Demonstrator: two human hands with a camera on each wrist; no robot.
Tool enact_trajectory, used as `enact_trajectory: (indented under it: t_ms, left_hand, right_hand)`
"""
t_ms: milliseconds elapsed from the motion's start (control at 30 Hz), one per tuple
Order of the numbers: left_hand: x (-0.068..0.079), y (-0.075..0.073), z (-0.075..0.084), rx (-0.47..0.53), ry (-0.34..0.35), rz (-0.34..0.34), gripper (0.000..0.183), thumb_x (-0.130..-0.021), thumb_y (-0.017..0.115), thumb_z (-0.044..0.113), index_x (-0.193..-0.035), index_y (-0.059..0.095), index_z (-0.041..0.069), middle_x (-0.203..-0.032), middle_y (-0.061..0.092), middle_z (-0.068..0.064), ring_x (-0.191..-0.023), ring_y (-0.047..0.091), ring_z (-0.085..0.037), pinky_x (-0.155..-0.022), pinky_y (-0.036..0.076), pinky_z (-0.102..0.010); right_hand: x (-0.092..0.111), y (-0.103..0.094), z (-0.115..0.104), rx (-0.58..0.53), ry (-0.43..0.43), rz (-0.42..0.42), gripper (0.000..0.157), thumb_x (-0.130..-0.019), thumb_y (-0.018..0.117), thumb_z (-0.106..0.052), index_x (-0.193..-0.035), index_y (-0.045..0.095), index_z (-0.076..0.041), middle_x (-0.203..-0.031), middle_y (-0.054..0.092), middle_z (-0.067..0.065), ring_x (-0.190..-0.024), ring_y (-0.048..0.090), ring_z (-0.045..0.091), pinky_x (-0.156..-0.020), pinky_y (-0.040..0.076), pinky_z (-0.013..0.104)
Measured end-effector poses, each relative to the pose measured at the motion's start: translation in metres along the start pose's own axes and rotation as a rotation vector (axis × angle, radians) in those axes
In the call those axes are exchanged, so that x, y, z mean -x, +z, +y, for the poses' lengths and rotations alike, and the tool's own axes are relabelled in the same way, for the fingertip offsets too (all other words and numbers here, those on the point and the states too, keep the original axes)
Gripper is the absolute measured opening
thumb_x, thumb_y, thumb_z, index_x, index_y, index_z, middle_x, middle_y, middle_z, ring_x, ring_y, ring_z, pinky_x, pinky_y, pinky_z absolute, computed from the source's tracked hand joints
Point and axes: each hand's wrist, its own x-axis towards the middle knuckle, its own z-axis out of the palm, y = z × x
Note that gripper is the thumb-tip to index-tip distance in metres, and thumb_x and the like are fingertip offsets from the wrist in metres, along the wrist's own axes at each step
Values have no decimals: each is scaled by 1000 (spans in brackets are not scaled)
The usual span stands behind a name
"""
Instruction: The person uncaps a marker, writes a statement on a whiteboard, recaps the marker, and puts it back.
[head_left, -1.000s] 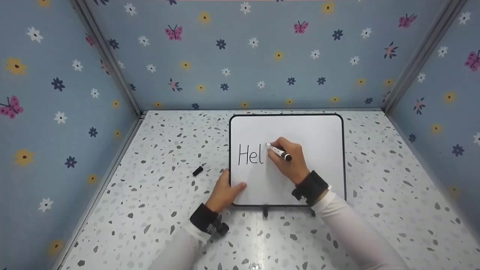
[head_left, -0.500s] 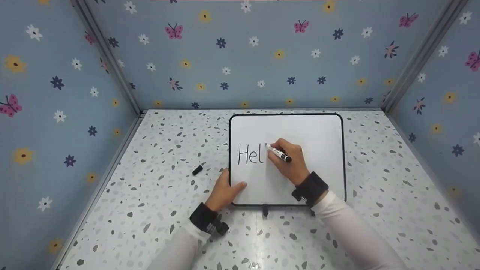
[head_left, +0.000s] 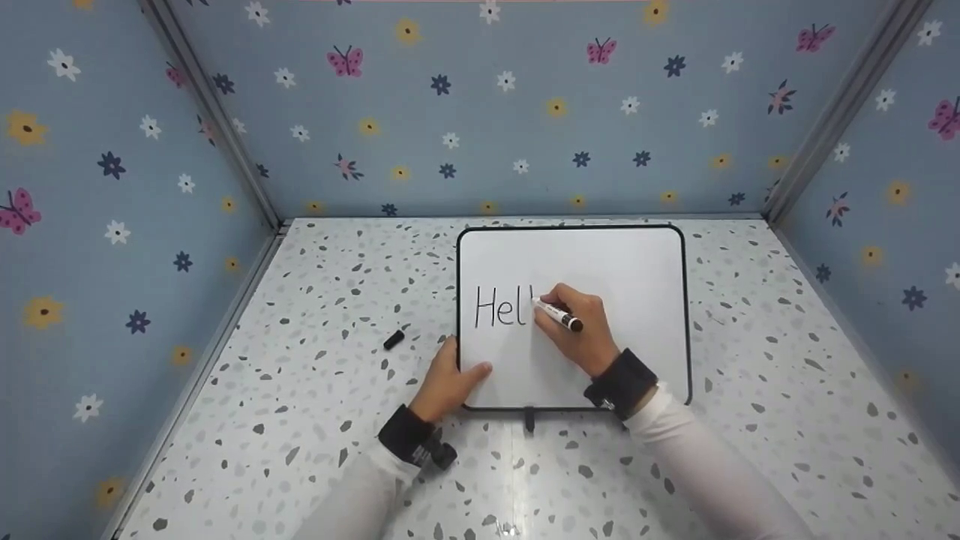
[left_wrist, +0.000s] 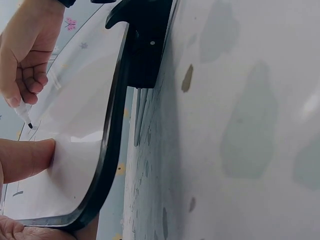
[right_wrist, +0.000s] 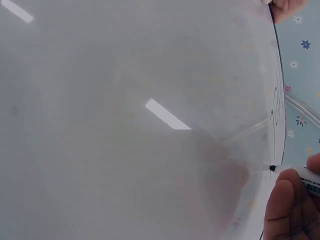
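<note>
A whiteboard with a black frame stands on a speckled table, bearing the black handwritten letters "Hel" and part of another upright stroke. My right hand pinches a white marker with a black end, its tip at the lower end of that stroke. In the right wrist view the marker's black tip meets the board's surface. My left hand grips the board's lower left edge, thumb on the writing face and the other fingers behind. In the left wrist view the thumb lies across the board's corner.
A black marker cap lies on the table left of the board. Black feet show under the board's lower edge. Blue flowered walls with grey metal corner strips enclose the table at the back and both sides.
My right hand has moved slightly down with the marker, and a short upright line now shows right of "Hel". My left hand keeps its hold on the board.
</note>
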Motion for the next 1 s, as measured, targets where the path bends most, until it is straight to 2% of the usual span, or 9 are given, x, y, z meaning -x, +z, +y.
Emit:
enact_trajectory:
  t_ms: [367,700,1000]
  left_hand:
    - [1,0,2,8,-4,5,71,-96,75,14,-157,44,-5,-156,53,-31,-147,52,-48,-127,40,-61]
    - [1,1,3,-11,-24,8,74,-97,76,14,-159,41,-6,-160,50,-32,-150,49,-48,-128,38,-61]
    - [1,2,3,-11,-37,16,73,-97,76,14,-159,42,-6,-159,51,-31,-150,50,-48,-128,38,-61]
  right_hand:
    - [11,0,0,-12,-15,-10,10,-80,73,6,-79,66,-1,-82,80,15,-62,64,18,-59,47,22]
    - [20,-1,-2,-34,-6,-34,7,-79,72,3,-78,67,-2,-74,76,13,-60,53,9,-58,41,22]
    - [23,-4,-4,-23,-28,-41,8,-78,72,4,-76,66,-2,-71,76,12,-58,52,9,-56,41,22]
